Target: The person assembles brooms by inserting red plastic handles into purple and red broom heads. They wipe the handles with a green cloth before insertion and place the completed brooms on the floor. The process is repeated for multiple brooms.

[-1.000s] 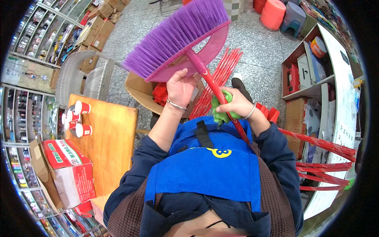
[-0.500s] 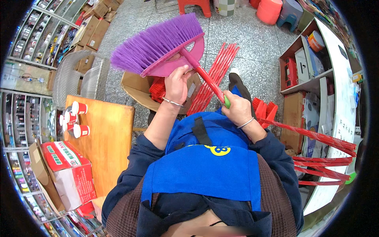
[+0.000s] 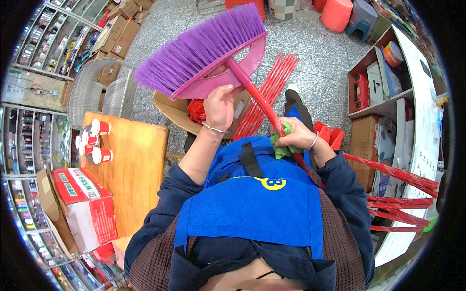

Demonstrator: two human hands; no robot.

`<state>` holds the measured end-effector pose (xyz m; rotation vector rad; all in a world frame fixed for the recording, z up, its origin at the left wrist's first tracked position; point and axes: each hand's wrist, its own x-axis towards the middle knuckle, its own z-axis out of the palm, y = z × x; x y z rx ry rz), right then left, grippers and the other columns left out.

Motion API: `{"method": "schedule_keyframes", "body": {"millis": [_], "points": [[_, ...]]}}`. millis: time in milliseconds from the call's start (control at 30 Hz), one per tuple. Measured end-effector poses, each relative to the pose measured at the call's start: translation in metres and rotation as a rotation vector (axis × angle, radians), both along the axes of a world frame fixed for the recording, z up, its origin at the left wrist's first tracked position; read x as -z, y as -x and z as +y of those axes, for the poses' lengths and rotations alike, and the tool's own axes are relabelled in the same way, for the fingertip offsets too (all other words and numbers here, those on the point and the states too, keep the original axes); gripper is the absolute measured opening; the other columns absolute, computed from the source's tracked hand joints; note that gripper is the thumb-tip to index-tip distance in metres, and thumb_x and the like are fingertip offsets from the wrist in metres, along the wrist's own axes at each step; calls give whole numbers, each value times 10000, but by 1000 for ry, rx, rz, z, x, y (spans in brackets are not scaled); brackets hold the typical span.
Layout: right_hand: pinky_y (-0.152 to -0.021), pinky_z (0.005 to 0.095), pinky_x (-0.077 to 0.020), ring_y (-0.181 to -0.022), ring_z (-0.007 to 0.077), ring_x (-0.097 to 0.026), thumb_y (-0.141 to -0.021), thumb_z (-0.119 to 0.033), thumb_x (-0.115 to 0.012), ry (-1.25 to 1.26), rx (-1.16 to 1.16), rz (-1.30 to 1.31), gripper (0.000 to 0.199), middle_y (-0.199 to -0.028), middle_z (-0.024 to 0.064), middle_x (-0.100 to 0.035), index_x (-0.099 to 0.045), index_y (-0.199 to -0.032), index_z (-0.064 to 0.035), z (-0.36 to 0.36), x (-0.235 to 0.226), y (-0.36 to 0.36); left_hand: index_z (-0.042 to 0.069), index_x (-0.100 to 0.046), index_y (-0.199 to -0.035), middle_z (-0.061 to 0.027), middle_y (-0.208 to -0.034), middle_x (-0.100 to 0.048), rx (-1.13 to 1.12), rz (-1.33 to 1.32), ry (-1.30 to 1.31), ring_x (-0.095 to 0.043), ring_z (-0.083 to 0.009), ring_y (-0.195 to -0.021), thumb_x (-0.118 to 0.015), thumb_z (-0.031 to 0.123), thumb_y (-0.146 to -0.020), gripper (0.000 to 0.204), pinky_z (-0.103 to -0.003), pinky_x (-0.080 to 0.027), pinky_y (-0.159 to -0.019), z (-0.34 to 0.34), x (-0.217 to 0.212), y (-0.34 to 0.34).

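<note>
I hold a broom with a purple bristle head (image 3: 204, 46) and a red handle (image 3: 259, 104) up in front of my blue apron. My left hand (image 3: 221, 106) grips the pink base of the broom head from below. Around the red handle lower down, my right hand (image 3: 296, 136) is closed, pressing a green cloth (image 3: 281, 145) against it. The handle runs on past my right forearm and is hidden behind it.
A wooden table (image 3: 133, 169) at my left carries several red cups (image 3: 94, 140) and a red and white carton (image 3: 85, 208). An open cardboard box (image 3: 182, 111) and a bundle of red broom handles (image 3: 272, 85) lie on the floor ahead. Shelves (image 3: 388, 82) stand at right.
The broom head has swung to the left and back toward the right. My right hand with the green cloth has slid along the red handle.
</note>
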<state>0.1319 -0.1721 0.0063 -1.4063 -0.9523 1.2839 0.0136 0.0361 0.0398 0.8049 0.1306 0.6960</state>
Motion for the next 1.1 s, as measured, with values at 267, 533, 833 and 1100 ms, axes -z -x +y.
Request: {"method": "schedule_keyframes", "body": {"millis": [267, 533, 833, 1100], "points": [[-751, 263, -463, -807, 101, -560, -645, -124, -786, -7, 21, 36, 375, -853, 8, -597, -592, -954, -37, 3, -7, 7, -64, -544, -1037, -174, -1002, -618, 146, 109, 275, -573, -345, -1004, -430, 161, -842, 319, -482, -395, -979, -6, -2, -10], [-849, 304, -478, -962, 174, -587, -833, -119, -595, -142, 711, -35, 360, -1060, 90, -599, -520, -1170, -18, 23, -32, -13, -83, -492, -1094, -226, -985, -603, 154, 156, 244, -578, -333, -929, -374, 239, -930, 380, -465, -445, -882, -12, 0, -11], [-872, 389, -450, -1024, 260, -576, -706, -69, -589, -914, 302, -1267, 266, -1063, 72, -604, -628, -966, -109, 93, -89, -8, -41, -502, -1176, -133, -1197, -545, 174, 181, 109, -494, -214, -1155, -363, 116, -888, 356, -387, -392, -986, -34, -20, 0], [-925, 397, -428, -1022, 239, -578, -571, -206, -697, -1020, 333, -1316, 398, -1074, 37, -610, -640, -957, -124, 105, -70, -29, -78, -468, -1207, -167, -1155, -585, 161, 199, 119, -558, -271, -1079, -431, 46, -813, 414, -415, -375, -1014, -36, -6, 24]]}}
